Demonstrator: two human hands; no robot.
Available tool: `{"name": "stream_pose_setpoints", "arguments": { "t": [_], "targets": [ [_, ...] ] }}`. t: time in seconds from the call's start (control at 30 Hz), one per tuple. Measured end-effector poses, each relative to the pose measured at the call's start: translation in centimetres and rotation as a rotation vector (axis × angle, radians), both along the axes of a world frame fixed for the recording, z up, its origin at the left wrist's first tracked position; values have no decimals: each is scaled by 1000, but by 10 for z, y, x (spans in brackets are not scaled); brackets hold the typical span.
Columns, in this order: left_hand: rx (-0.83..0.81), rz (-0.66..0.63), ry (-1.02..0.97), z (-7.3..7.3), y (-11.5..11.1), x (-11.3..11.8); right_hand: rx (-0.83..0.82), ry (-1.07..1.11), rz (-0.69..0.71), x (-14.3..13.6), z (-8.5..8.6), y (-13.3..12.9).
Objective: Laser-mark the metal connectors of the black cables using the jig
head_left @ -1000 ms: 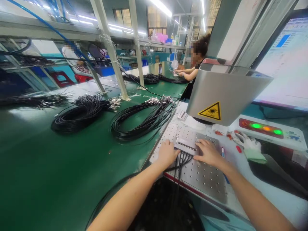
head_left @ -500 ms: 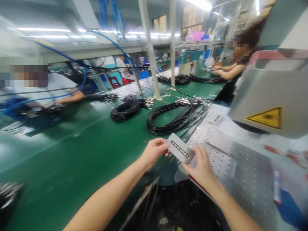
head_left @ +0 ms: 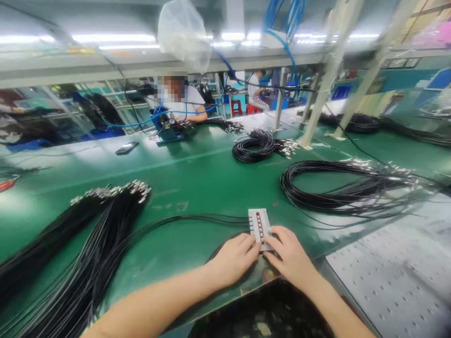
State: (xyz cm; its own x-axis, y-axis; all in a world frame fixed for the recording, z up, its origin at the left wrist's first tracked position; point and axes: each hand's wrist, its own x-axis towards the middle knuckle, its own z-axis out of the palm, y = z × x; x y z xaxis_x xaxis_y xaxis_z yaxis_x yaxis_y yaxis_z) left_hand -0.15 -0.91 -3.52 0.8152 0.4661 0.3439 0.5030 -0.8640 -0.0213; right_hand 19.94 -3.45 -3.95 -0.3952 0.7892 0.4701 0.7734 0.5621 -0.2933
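A small grey slotted metal block [head_left: 260,220] lies at the green table's near edge, a row of small parts showing in its central slot. Thin black cables [head_left: 197,216] run into the notches on its left side. My left hand [head_left: 235,259] grips the block's near left corner with closed fingers. From the right, my right hand [head_left: 289,258] holds the other side, thumb low and fingertips on the top and edge. Fingers hide the block's near end.
Long black cable bundles [head_left: 102,244] with metal ends lie at left. A large cable coil [head_left: 317,199] and a smaller one [head_left: 252,148] lie ahead. A perforated metal plate [head_left: 394,263] sits at right. Across the table, a person [head_left: 193,101] sits by a blue device [head_left: 169,131].
My view has swung left. The block has turned, come down onto the green table from beside the perforated plate, and cables now show at its left side. Both hands stay on it.
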Motion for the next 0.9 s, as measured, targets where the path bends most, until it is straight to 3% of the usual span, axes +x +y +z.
{"name": "stream_pose_setpoints", "arguments": {
  "t": [0.23,0.4,0.53,0.6,0.67,0.77,0.9],
  "targets": [
    [-43,-66,-65,-3,-3,-2,123,-83,129,-6,1,3],
    [1,-72,-77,-6,-2,-1,188,-85,219,-3,25,12],
    [-3,-72,-58,-4,-3,-1,286,84,83,-5,57,58],
    [0,-65,-37,-1,-4,-1,178,190,-13,-12,64,96],
    [21,-59,-26,1,-4,-2,10,234,-139,-21,58,134],
    [53,-55,-35,3,-4,-2,-172,200,-265,-32,31,178],
    [50,-54,-41,3,-4,-2,-265,161,-284,-34,-2,191]
  ]
}}
